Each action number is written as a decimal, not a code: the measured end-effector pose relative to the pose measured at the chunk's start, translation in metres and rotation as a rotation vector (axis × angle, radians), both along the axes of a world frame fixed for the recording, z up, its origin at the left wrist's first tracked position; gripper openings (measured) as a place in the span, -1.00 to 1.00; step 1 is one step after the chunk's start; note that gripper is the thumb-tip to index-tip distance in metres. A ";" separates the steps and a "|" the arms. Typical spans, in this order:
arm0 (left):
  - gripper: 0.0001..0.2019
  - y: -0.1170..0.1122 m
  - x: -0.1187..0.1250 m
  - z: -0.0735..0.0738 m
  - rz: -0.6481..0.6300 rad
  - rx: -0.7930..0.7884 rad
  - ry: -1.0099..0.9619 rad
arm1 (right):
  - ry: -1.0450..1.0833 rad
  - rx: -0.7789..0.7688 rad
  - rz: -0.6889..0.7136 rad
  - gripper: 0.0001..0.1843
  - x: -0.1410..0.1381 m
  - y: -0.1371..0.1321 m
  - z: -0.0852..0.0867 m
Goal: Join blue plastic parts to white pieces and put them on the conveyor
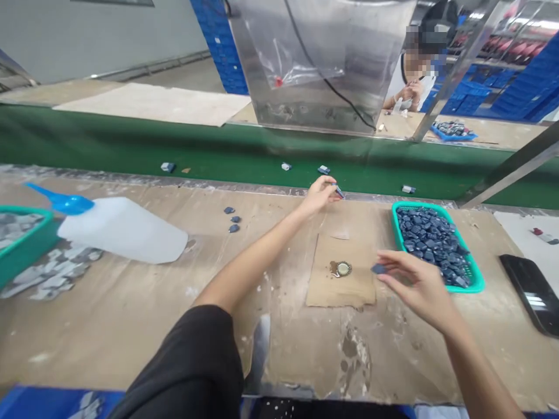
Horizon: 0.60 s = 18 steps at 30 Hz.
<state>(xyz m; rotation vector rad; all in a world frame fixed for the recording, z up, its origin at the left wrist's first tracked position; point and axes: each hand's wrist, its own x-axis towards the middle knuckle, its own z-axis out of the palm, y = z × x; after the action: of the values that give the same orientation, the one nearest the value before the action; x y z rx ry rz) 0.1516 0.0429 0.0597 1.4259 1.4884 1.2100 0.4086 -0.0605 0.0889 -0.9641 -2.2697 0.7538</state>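
Observation:
Reaching to the far edge of the table, my left hand (321, 195) pinches a small blue-and-white piece (339, 191) beside the green belt (244, 157). Between thumb and fingers of my right hand (413, 285) is a dark blue piece (378, 268), held just right of a cardboard square (323, 291). On that cardboard sits a bottle cap (343, 268) with a brown wet smear at its left. Behind my right hand stands a green basket (479, 282) full of similar dark blue pieces (430, 238).
At left lies a white squeeze bottle (126, 230) with a blue nozzle, near grey-white pieces (56, 273) and another green basket (52, 233). Several small pieces ride on the belt. A phone (530, 294) lies far right. Across the belt sits another person (417, 75).

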 end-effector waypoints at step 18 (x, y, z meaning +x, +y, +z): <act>-0.85 -0.135 0.000 0.000 -0.118 -0.390 -0.967 | 0.350 -0.411 0.037 -0.71 -0.054 0.007 -0.017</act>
<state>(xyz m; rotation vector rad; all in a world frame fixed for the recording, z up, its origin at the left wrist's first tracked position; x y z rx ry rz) 0.1516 -0.0924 0.0593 0.5041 0.8601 1.1856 0.3542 -0.0536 0.0720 -0.8821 -1.8680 1.3289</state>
